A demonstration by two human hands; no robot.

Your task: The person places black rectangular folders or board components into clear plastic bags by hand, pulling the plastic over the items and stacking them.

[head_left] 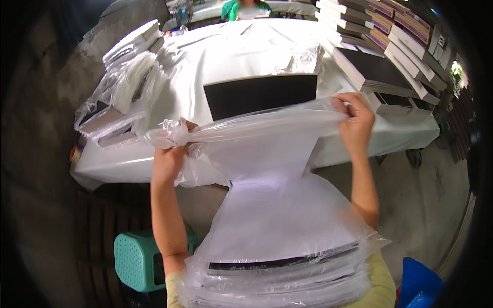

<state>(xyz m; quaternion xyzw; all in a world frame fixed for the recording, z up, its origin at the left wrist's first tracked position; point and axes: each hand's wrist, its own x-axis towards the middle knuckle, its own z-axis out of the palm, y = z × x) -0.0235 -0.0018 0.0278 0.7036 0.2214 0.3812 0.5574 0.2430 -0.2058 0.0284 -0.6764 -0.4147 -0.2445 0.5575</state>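
Plastic bag (267, 138) stretched between both hands' fingers (345, 109), mouth gripped.

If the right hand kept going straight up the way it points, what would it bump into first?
Probably the stack of flat boxes on the white-covered table. The right hand, gripping the clear plastic bag, points at them, though depth is hard to judge.

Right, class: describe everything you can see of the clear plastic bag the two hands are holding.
The clear plastic bag is thin, glossy, see-through film, wrinkled and stretched wide across the view. The left hand grips one bunched, crumpled end; the right hand pinches the other. It narrows in the middle, then widens downward over a stack of flat black-and-white items against the person's chest.
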